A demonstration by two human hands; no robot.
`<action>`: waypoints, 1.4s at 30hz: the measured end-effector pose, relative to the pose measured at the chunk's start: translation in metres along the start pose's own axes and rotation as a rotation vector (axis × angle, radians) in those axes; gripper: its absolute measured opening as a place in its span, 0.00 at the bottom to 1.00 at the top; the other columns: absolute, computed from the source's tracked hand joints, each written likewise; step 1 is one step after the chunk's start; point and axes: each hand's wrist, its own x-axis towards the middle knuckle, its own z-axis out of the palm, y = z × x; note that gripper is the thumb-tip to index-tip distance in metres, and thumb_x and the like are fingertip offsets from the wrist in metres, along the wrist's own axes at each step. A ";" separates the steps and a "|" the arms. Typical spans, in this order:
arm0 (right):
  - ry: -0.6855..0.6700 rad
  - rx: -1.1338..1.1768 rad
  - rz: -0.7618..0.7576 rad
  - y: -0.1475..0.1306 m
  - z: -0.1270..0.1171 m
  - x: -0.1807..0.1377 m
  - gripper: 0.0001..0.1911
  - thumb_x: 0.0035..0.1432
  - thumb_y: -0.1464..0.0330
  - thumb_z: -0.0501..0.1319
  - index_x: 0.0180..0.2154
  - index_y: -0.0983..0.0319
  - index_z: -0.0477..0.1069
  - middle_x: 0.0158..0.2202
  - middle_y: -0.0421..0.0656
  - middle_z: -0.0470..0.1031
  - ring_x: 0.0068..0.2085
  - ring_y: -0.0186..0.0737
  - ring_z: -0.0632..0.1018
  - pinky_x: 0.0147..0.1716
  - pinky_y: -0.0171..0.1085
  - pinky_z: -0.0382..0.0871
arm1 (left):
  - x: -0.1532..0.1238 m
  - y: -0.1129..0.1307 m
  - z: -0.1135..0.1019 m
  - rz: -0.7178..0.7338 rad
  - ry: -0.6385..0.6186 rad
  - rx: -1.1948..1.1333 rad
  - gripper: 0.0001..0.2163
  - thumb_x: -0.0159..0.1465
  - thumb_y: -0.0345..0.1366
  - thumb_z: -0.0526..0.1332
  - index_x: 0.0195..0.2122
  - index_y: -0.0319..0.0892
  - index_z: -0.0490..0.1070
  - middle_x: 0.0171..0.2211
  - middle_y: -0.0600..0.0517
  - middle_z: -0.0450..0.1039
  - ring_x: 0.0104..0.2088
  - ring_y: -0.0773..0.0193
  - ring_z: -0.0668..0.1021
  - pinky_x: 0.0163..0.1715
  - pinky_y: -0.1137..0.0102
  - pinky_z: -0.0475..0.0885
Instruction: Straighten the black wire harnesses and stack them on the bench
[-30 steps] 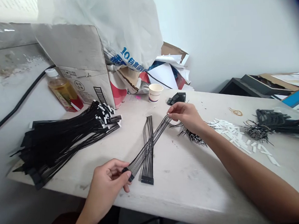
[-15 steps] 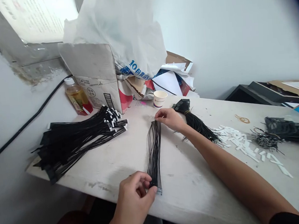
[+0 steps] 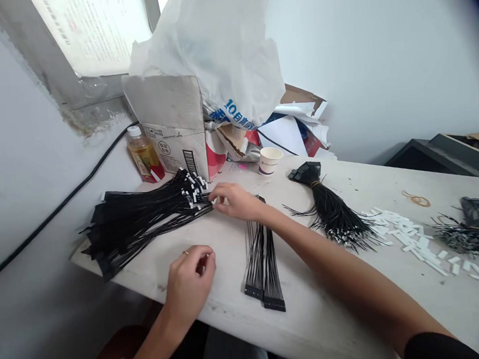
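Black wire strips [image 3: 254,268], side by side on the counter [image 3: 229,273], block ends nearest. Maybe done: the pile [image 3: 135,214] at left, with white tips. Maybe waiting: the tied bunch [image 3: 331,206] at right, with loose ends. Right grip [image 3: 236,201] at the pile's tips, pinching or not too hard to see. Left grip [image 3: 191,276] loosely curled, nothing in it. Half a second ago, both on the middle strips; now both off.
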 end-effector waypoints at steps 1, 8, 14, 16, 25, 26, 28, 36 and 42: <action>-0.052 -0.060 -0.051 -0.007 0.008 0.010 0.10 0.62 0.75 0.62 0.45 0.66 0.79 0.46 0.50 0.79 0.42 0.41 0.78 0.45 0.38 0.71 | 0.004 -0.006 -0.004 -0.020 0.037 0.045 0.07 0.67 0.35 0.59 0.33 0.46 0.76 0.26 0.53 0.78 0.25 0.62 0.78 0.30 0.68 0.73; -0.156 -0.333 -0.123 -0.029 0.038 0.032 0.14 0.66 0.77 0.56 0.41 0.65 0.81 0.46 0.52 0.81 0.46 0.49 0.76 0.42 0.42 0.66 | 0.023 -0.032 -0.046 -0.157 0.043 0.213 0.06 0.63 0.35 0.61 0.30 0.46 0.76 0.26 0.53 0.79 0.27 0.59 0.77 0.33 0.65 0.70; 0.133 -0.097 -0.075 -0.030 0.026 0.032 0.11 0.63 0.76 0.59 0.38 0.64 0.81 0.45 0.50 0.82 0.46 0.47 0.77 0.46 0.42 0.68 | 0.022 -0.044 -0.088 -0.189 0.098 0.603 0.14 0.65 0.43 0.61 0.47 0.44 0.78 0.52 0.41 0.77 0.49 0.41 0.76 0.44 0.55 0.71; 0.113 0.017 -0.024 -0.028 0.023 0.034 0.10 0.56 0.79 0.61 0.32 0.64 0.79 0.40 0.47 0.82 0.41 0.44 0.77 0.42 0.40 0.69 | 0.021 -0.050 -0.093 -0.209 -0.031 0.689 0.18 0.65 0.46 0.62 0.51 0.42 0.77 0.53 0.39 0.75 0.51 0.37 0.74 0.45 0.53 0.71; 0.114 0.130 0.039 -0.021 0.018 0.032 0.10 0.54 0.81 0.59 0.27 0.63 0.72 0.36 0.45 0.80 0.38 0.39 0.77 0.41 0.38 0.68 | 0.021 -0.049 -0.086 -0.322 -0.279 0.906 0.21 0.69 0.38 0.53 0.59 0.39 0.76 0.60 0.37 0.71 0.53 0.38 0.74 0.48 0.51 0.73; 0.102 0.158 0.063 -0.020 0.017 0.032 0.09 0.55 0.81 0.58 0.28 0.62 0.71 0.35 0.44 0.79 0.37 0.39 0.77 0.40 0.37 0.68 | 0.021 -0.048 -0.085 -0.324 -0.308 0.894 0.21 0.70 0.39 0.52 0.58 0.39 0.77 0.60 0.37 0.72 0.53 0.37 0.74 0.48 0.51 0.73; 0.115 0.177 0.098 -0.019 0.016 0.032 0.08 0.58 0.79 0.58 0.30 0.62 0.70 0.34 0.44 0.79 0.35 0.38 0.76 0.38 0.37 0.68 | 0.021 -0.046 -0.083 -0.315 -0.329 0.862 0.20 0.70 0.40 0.52 0.55 0.40 0.79 0.60 0.37 0.72 0.53 0.37 0.74 0.48 0.50 0.73; 0.261 0.673 0.130 -0.026 -0.012 0.028 0.05 0.62 0.69 0.61 0.33 0.61 0.68 0.27 0.39 0.73 0.27 0.32 0.75 0.26 0.33 0.67 | 0.026 -0.029 -0.101 -0.353 -0.056 0.682 0.22 0.71 0.43 0.48 0.47 0.40 0.81 0.52 0.39 0.79 0.48 0.41 0.79 0.45 0.52 0.73; 0.336 0.818 0.234 -0.022 -0.071 -0.002 0.12 0.50 0.67 0.73 0.35 0.63 0.75 0.24 0.37 0.72 0.24 0.29 0.74 0.21 0.31 0.64 | 0.025 -0.013 -0.102 -0.463 -0.118 0.054 0.16 0.58 0.47 0.64 0.41 0.44 0.82 0.33 0.49 0.82 0.33 0.53 0.81 0.37 0.61 0.75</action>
